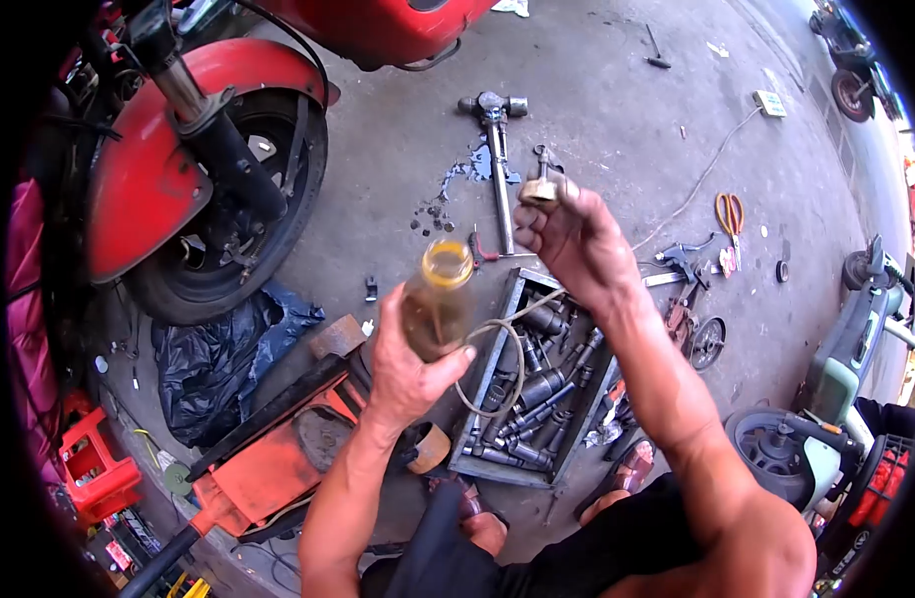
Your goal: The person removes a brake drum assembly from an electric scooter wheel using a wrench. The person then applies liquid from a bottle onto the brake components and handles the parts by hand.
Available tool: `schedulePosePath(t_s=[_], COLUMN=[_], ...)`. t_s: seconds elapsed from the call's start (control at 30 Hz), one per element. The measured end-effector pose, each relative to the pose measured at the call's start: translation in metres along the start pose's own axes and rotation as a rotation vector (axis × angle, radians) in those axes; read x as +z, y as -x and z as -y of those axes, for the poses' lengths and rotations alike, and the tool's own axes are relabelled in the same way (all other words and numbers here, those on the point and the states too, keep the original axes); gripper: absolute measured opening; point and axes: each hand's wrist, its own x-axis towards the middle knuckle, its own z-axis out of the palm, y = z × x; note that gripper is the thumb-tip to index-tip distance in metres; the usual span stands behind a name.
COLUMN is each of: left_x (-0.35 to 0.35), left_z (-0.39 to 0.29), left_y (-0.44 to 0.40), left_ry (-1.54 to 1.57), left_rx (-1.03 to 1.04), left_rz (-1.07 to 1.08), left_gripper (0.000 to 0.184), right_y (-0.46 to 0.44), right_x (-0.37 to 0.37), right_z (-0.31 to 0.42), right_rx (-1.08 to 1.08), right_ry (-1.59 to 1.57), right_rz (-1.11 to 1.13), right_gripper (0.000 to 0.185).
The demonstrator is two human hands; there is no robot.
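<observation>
My left hand (408,364) is wrapped round a glass bottle (440,304) with a yellowish open mouth and dark contents, held upright in the middle of the view. To its right and higher up, my right hand (577,234) pinches a small round brass-coloured cap (539,191) between thumb and fingers. The cap is apart from the bottle. Below both hands, a metal tray (507,472) holds several dark sockets and tools, with a thin looped hose (521,369) over its left side.
A hammer (499,179) lies on the floor beyond the hands. At left are a red-fendered wheel (313,169), a black plastic bag (213,374) and an orange floor jack (258,468). Orange-handled scissors (731,214) and a green machine (841,359) are at right.
</observation>
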Motion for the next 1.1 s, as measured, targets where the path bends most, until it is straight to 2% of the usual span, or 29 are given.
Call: schedulePosePath(t_s=[0.17, 0.27, 0.4, 0.47, 0.7, 0.87, 0.97, 1.1], left_x=[0.019, 0.017, 0.016, 0.016, 0.009, 0.003, -0.001, 0.0], left_z=[-0.015, -0.038, -0.05, -0.055, -0.074, -0.085, -0.088, -0.087], left_y=[-0.003, 0.004, 0.014, 0.016, 0.026, 0.034, 0.038, 0.037], left_ry=[0.088, 0.002, 0.041, 0.183, 0.044, 0.048, 0.088, 0.227], left_rx=[0.008, 0.04, 0.091, 0.06, 0.091, 0.06, -0.008, 0.01], left_rz=[0.079, 0.11, 0.112, 0.142, 0.192, 0.256, 0.335, 0.379], left_gripper=[0.078, 0.074, 0.078, 0.077, 0.076, 0.075, 0.076, 0.076], right_y=[0.035, 0.052, 0.073, 0.077, 0.089, 0.1, 0.108, 0.111], right_x=[0.05, 0.067, 0.082, 0.082, 0.078, 0.075, 0.08, 0.081], right_z=[-0.005, 0.0, 0.014, 0.02, 0.018, 0.022, 0.026, 0.025], right_rx=[-0.147, -0.172, -0.238, -0.251, -0.191, -0.201, -0.242, -0.271], right_ry=[0.031, 0.023, 0.02, 0.07, -0.072, 0.016, 0.056, 0.099], right_rz=[0.034, 0.04, 0.069, 0.092, 0.035, 0.069, 0.074, 0.092], right_gripper=[0.038, 0.037, 0.042, 0.04, 0.034, 0.034, 0.036, 0.036])
